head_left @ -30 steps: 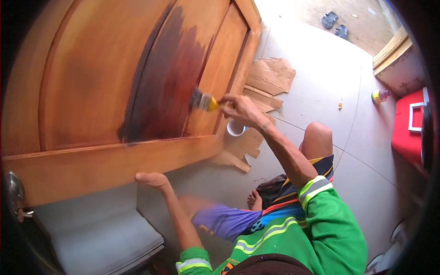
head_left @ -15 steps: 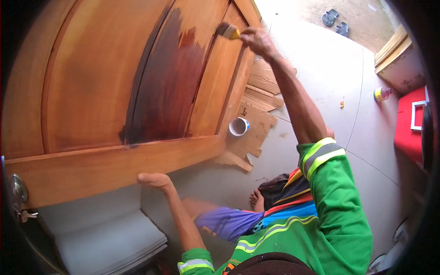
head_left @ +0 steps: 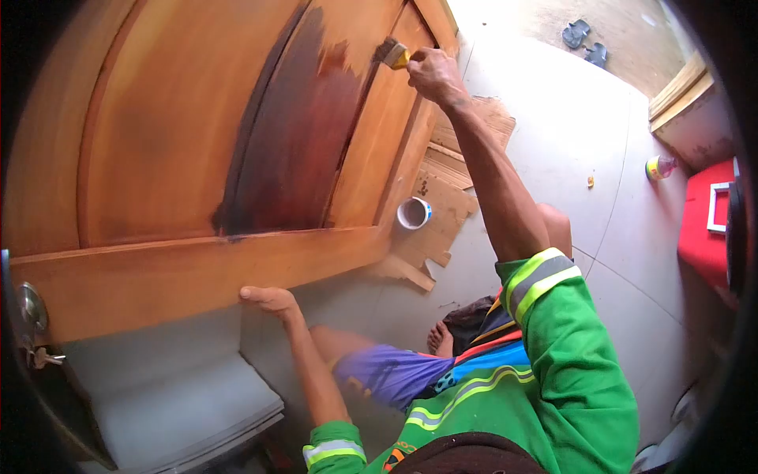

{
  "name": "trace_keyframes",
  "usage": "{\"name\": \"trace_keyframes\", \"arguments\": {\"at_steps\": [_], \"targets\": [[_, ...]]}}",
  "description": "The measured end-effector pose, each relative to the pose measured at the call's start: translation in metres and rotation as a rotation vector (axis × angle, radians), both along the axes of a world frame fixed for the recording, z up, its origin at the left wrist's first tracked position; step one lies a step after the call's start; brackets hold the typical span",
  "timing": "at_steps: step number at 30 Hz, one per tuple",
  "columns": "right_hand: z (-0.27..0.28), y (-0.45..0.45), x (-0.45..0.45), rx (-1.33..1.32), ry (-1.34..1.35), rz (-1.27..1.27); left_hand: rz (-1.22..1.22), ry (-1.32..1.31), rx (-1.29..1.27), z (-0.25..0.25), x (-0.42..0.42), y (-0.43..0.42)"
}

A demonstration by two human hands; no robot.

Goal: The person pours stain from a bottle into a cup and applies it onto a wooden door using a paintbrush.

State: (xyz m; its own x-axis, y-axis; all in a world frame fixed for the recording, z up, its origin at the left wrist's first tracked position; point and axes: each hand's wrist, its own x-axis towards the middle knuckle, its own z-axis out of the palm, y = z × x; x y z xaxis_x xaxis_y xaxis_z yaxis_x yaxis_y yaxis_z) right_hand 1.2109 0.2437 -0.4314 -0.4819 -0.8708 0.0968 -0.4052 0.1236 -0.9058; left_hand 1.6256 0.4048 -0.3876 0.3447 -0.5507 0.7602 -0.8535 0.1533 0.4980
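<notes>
A paintbrush with a yellow handle and dark, wet-looking bristles is pinched in my right hand. Its bristles lie at the upper right edge of the narrow panel of a wooden door. Dark reddish-brown stain covers much of that panel, ending in a ragged top edge. My left hand grips the door's near edge; the thumb shows, while the other fingers are mostly hidden behind the wood. Below the brush, a white tub stands on torn cardboard.
A door knob with keys hangs at far left. White stacked sheets lie below the door. To the right are a labelled bottle and a red box. Sandals lie outside the doorway.
The view has shifted slightly, so the door appears a little farther right. My right hand and the brush have moved slightly left relative to the door. My left hand keeps its hold.
</notes>
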Motion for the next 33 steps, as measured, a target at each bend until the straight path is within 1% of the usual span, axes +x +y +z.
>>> {"name": "trace_keyframes", "arguments": {"at_steps": [1,2,4,5,7,10,13,15,16,17,19,22,25,26,27,28,29,31,33], "targets": [[-0.014,-0.007,0.009,0.007,0.042,0.028,0.016,0.0,-0.004,0.003,-0.006,0.001],[-0.008,-0.006,0.014,0.014,0.085,0.054,0.011,0.012,-0.001,0.002,-0.002,0.0],[-0.011,0.031,0.046,0.026,0.091,0.2,0.003,0.041,0.005,-0.008,0.011,-0.003],[-0.013,0.057,0.069,0.012,0.011,0.248,-0.02,0.052,0.004,-0.008,0.012,-0.005],[0.014,0.107,0.089,0.103,-0.114,0.503,-0.067,0.069,0.003,-0.007,0.013,-0.003],[0.001,0.129,0.092,0.105,-0.322,0.555,-0.031,0.049,-0.01,-0.009,0.019,-0.005],[0.004,0.127,0.068,0.044,-0.377,0.207,0.008,0.18,0.127,0.007,-0.009,0.004],[-0.017,0.121,0.089,-0.039,-0.382,0.169,-0.01,0.098,0.049,-0.001,0.001,0.001],[-0.023,0.126,0.111,-0.072,-0.348,0.201,-0.024,0.053,0.007,-0.002,0.005,-0.002],[-0.025,0.134,0.132,-0.106,-0.316,0.235,-0.032,0.059,0.028,0.002,0.0,-0.001],[-0.019,0.172,0.174,-0.083,-0.41,0.307,-0.04,0.073,0.069,0.015,-0.015,0.006],[-0.026,0.199,0.194,0.007,-0.441,0.458,-0.042,0.074,0.023,0.005,-0.001,0.0],[-0.029,0.188,0.15,0.013,-0.316,0.655,0.014,0.061,0.008,0.009,-0.012,0.002],[-0.026,0.176,0.132,0.087,-0.21,0.738,0.012,0.069,0.031,0.007,-0.008,0.003],[-0.033,0.162,0.12,0.032,-0.127,0.757,0.01,0.081,0.048,0.003,-0.003,0.003],[-0.021,0.15,0.108,0.187,-0.008,0.776,0.008,0.09,0.067,0.0,0.0,0.004],[-0.044,0.133,0.106,0.095,0.03,0.754,0.005,0.101,0.057,0.001,-0.004,0.005],[-0.029,0.119,0.092,0.161,0.055,0.673,0.008,0.119,0.039,0.005,-0.013,0.004],[-0.02,0.125,0.089,0.135,0.11,0.63,-0.015,0.088,-0.012,0.004,-0.01,0.001]]}}
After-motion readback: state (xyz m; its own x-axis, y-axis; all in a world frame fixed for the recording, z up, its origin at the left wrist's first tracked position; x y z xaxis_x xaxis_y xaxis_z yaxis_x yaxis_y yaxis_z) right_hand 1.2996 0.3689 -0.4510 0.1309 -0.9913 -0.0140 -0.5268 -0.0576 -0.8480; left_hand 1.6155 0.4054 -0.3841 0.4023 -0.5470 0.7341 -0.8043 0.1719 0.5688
